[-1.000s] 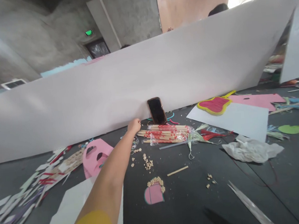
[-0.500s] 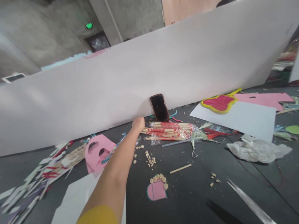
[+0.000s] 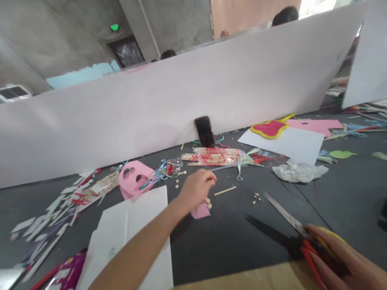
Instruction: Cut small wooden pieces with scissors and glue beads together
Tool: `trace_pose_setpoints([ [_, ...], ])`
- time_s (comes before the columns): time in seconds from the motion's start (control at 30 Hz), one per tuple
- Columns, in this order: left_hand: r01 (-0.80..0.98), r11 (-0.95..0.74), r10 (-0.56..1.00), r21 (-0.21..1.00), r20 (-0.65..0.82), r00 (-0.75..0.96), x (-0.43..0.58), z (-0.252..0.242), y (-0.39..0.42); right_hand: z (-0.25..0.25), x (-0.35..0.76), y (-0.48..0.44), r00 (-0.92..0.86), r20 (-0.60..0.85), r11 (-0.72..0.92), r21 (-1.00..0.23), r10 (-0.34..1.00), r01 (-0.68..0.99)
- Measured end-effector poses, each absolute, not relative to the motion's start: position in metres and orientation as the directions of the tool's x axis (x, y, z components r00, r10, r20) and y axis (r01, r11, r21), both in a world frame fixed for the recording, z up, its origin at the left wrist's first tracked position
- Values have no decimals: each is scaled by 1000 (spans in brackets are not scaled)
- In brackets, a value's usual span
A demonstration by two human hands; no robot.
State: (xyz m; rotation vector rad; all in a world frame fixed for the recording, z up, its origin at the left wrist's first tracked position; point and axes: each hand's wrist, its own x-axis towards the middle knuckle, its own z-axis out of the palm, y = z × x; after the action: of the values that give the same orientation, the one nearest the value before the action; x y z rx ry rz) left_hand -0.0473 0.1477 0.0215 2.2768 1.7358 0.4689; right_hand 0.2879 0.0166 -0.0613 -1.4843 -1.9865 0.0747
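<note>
My left hand (image 3: pixel 198 187) hovers over the black table, fingers bent together. Whatever they may hold is too blurred to make out. Partly beneath it lies a small pink card piece (image 3: pixel 201 211) with little beige bits (image 3: pixel 209 202) along its edge. My right hand (image 3: pixel 346 262) grips scissors (image 3: pixel 295 222) with red and yellow handles. Their blades point up and left, over the table. Between the hands are a short wooden stick (image 3: pixel 225 190) and several small cut pieces (image 3: pixel 256 198). Beyond my left hand lie red-and-beige sticks in clear wrap (image 3: pixel 214 156).
A phone (image 3: pixel 205 131) leans against the long white partition (image 3: pixel 127 119). To the left are white paper (image 3: pixel 146 229), a pink cutout (image 3: pixel 134 176), scattered strips and a purple packet (image 3: pixel 59 287). Crumpled tissue (image 3: pixel 299 171) and a yellow-edged red shape (image 3: pixel 269 129) lie right.
My left hand has come back from beside the wrapped sticks toward the pink card piece. My right hand, with the scissors, has come into view at the lower right. The camera view has shifted.
</note>
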Motion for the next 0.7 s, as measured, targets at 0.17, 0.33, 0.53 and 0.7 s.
trace_pose_setpoints([
  [0.17,735,-408,892,542,65,448,5,-17,56,-34,262,17,-164,267,282,-503,950,817],
  [0.33,685,-320,937,654,111,332,15,-22,36,-15,234,8,-237,235,332,-598,943,730],
  [0.53,249,53,998,967,-60,19,2,-7,17,-19,231,-6,-247,260,358,-683,934,636],
  [0.7,-212,175,980,961,-191,-57,7,-10,1,-14,230,-20,-331,234,394,-708,914,586],
])
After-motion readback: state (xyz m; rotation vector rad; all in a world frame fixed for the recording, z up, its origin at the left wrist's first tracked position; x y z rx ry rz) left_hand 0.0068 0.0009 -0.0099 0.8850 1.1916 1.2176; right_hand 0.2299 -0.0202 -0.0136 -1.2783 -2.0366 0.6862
